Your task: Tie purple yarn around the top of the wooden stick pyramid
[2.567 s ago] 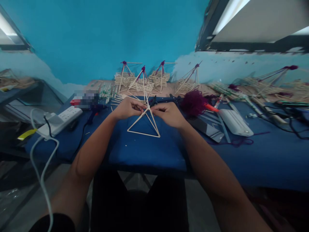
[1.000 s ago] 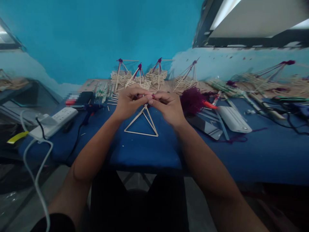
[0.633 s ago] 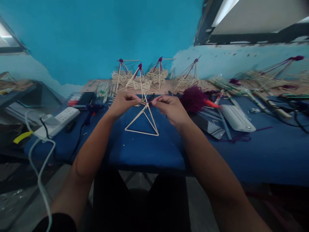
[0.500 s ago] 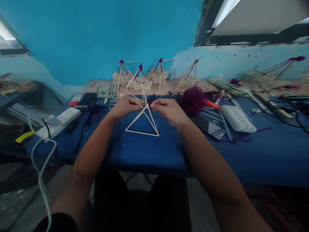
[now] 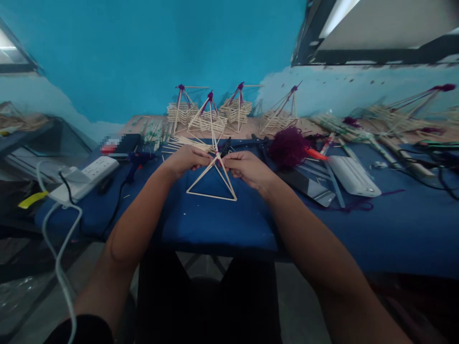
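Note:
A pyramid-like frame of thin wooden sticks (image 5: 211, 195) stands on the blue table, its sticks meeting at a joint wrapped with purple yarn (image 5: 217, 155). My left hand (image 5: 188, 160) is closed in a pinch just left of that joint, and my right hand (image 5: 245, 167) pinches close against its right side. The yarn seems to run into the fingers of both hands, though the strand is too thin to follow. Loose sticks (image 5: 186, 141) lie behind my left hand.
Stick models with purple yarn tops (image 5: 210, 110) line the back by the blue wall. To the right are a purple yarn bundle (image 5: 289, 147), a dark phone (image 5: 310, 187) and a white block-shaped device (image 5: 353, 176). Leftward lie a glue gun (image 5: 135, 165) and a power strip (image 5: 86, 180).
Both hands stay at the joint. My right fingers have drawn slightly lower and closer to it, and the red-purple bit at their tips is less visible. The view has shifted slightly.

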A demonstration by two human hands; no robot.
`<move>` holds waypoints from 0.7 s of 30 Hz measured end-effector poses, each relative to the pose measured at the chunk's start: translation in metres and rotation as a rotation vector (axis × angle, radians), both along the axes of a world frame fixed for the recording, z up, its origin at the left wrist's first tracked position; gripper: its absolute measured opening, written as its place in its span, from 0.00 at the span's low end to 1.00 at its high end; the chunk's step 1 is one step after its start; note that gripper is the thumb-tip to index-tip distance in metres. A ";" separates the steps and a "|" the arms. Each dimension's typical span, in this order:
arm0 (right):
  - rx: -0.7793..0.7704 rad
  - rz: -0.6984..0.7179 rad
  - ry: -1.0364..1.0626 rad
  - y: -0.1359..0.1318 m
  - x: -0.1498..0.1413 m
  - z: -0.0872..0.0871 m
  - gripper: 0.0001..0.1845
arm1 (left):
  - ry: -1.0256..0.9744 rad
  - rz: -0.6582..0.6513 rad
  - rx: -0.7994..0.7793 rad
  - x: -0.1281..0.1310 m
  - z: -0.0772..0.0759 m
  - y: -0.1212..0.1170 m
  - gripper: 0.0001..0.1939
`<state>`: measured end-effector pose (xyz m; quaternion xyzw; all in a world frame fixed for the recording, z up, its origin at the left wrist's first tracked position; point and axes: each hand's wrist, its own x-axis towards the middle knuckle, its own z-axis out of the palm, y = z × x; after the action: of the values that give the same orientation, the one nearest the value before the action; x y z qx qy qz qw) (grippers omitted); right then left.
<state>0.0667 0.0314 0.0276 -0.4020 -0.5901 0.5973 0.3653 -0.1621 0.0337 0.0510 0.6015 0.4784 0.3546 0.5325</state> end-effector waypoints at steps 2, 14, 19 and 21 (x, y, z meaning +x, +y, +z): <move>0.006 -0.006 -0.014 0.000 0.000 0.000 0.23 | -0.029 0.004 -0.038 0.001 -0.001 0.000 0.05; 0.037 0.018 -0.057 0.002 -0.003 -0.006 0.28 | -0.064 -0.032 -0.143 0.006 0.000 -0.003 0.09; 0.042 0.008 -0.070 0.003 -0.005 -0.007 0.29 | -0.081 -0.065 -0.143 0.004 -0.003 -0.001 0.07; 0.051 -0.005 -0.078 0.004 -0.006 -0.008 0.29 | -0.084 -0.057 -0.151 0.004 -0.003 0.000 0.07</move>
<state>0.0609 0.0353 0.0192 -0.4172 -0.6178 0.5650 0.3537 -0.1584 0.0335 0.0476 0.5576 0.4637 0.3270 0.6059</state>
